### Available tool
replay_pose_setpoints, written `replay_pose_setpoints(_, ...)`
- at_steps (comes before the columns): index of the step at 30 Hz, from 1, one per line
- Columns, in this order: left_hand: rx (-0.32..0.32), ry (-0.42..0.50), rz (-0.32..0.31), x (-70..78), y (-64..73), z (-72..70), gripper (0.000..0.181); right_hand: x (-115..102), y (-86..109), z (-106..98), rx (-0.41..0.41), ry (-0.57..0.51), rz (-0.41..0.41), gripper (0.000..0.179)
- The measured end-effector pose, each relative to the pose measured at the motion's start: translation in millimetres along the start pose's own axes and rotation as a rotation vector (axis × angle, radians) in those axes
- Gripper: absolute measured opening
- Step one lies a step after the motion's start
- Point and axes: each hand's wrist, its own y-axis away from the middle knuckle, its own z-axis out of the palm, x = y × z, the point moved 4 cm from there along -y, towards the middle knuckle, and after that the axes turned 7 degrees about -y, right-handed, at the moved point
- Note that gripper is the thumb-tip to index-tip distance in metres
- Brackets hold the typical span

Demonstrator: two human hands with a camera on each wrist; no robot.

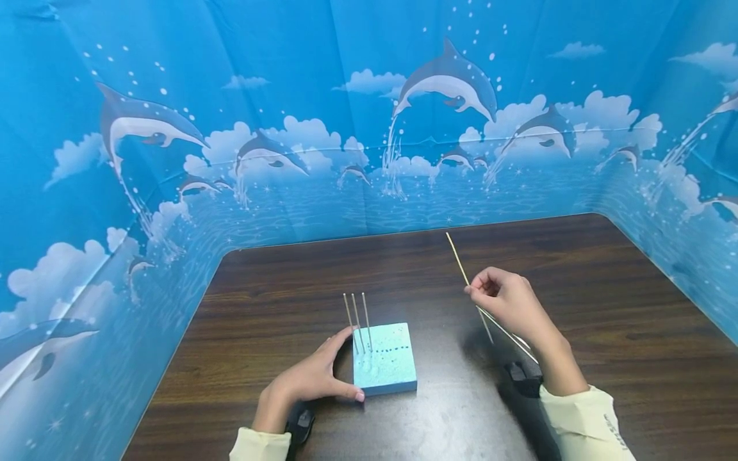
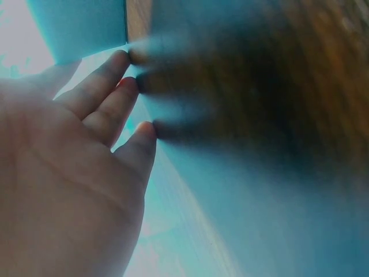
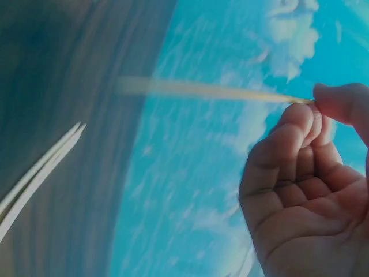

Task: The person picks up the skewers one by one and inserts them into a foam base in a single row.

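A light-blue foam block [image 1: 392, 368] lies on the table, with three thin wooden sticks [image 1: 356, 314] standing in its left part. A row of dark dots runs rightward from the sticks. My left hand [image 1: 314, 378] holds the block at its left side, thumb by the front corner and fingers by the back one. In the left wrist view, several fingertips [image 2: 130, 83] reach toward the block's edge. Off to the right, my right hand [image 1: 510, 304] pinches another thin wooden stick [image 3: 230, 92] between thumb and fingers, raised and tilted above the table.
More wooden sticks [image 3: 43, 170] lie on the table beneath my right hand. The dark wood-grain table [image 1: 277, 282] ends at the back and sides against a blue dolphin-print cloth [image 1: 323, 211]. Black straps with small devices [image 1: 524, 378] sit at both wrists.
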Motion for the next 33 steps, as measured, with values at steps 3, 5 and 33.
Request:
replay_pose_setpoints(3,0.003,-0.001,-0.009,-0.8,0.4,-0.5,0.115,-19.3,-4.6,14.8,0.024,-0.062,-0.082,0.009)
replay_pose_setpoints(5,0.008,-0.004,-0.014,-1.0,1.0,-1.1,0.115,-32.7,-7.4,25.4,0.030,-0.106,-0.134,0.009)
replay_pose_setpoints(33,0.002,-0.010,-0.021,0.6,1.3,-2.4,0.114,-83.5,0.4,107.8,-0.136,-0.229,-0.384,0.010)
